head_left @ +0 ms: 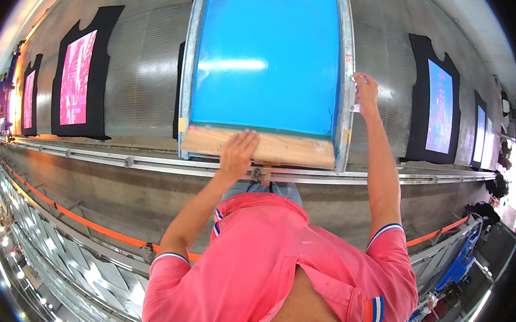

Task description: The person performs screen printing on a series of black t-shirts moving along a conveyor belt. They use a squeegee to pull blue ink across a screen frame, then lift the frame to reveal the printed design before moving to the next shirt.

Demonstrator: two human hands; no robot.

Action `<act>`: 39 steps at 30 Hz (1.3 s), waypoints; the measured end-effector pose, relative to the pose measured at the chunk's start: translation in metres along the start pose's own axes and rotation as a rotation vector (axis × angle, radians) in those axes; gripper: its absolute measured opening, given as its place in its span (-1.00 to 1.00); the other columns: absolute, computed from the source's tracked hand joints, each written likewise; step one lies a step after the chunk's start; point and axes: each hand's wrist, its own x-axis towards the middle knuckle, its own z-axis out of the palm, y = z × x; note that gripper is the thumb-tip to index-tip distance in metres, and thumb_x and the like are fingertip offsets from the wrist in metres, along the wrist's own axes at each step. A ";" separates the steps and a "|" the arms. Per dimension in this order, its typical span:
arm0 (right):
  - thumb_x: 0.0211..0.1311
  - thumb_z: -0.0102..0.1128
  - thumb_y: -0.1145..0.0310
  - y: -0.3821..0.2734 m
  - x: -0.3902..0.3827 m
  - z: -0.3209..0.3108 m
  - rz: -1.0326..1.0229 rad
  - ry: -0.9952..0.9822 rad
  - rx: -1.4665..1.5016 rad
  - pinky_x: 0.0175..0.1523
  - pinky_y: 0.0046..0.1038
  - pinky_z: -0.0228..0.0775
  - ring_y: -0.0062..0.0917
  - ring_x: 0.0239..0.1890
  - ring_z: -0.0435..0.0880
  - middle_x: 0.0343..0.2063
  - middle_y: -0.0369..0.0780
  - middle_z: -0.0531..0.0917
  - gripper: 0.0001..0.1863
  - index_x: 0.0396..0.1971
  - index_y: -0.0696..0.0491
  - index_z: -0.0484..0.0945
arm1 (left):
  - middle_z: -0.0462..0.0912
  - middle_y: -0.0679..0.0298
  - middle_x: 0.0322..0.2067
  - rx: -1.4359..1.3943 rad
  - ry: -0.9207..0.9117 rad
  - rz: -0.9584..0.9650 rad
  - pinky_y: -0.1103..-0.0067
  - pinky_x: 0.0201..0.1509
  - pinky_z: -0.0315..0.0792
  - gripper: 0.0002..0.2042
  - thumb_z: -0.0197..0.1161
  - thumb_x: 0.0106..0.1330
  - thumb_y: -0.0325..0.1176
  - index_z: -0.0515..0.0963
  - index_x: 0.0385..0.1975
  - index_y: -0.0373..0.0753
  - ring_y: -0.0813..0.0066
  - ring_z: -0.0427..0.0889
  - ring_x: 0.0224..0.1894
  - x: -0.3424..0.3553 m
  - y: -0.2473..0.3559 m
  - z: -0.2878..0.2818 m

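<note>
A metal screen frame (346,43) holds a glossy blue layer (268,36). Along its near end lies a wooden squeegee (293,149) with a green blade edge. My left hand (239,151) rests over the squeegee's wood, fingers together and gripping it. My right hand (366,89) is closed at the right side of the frame, by a small light-colored fitting, with its fingertips partly hidden.
Black shirts with pink prints (78,77) lie on the long metal table (137,62) to the left, others with blue prints (438,106) to the right. A rail (92,157) runs along the near edge. An orange bar (90,224) crosses behind my body.
</note>
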 end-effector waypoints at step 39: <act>0.14 0.38 0.14 -0.139 -0.281 0.700 -0.235 0.151 -0.006 -0.02 -0.19 0.51 -0.08 -0.14 0.73 -0.29 0.01 0.75 -0.65 -0.15 0.03 0.69 | 0.70 0.00 -0.01 0.069 -0.154 -0.110 0.23 0.20 0.50 -0.46 0.11 -0.16 -0.75 0.65 -0.06 -0.33 0.01 0.64 0.11 -0.275 -0.570 -0.378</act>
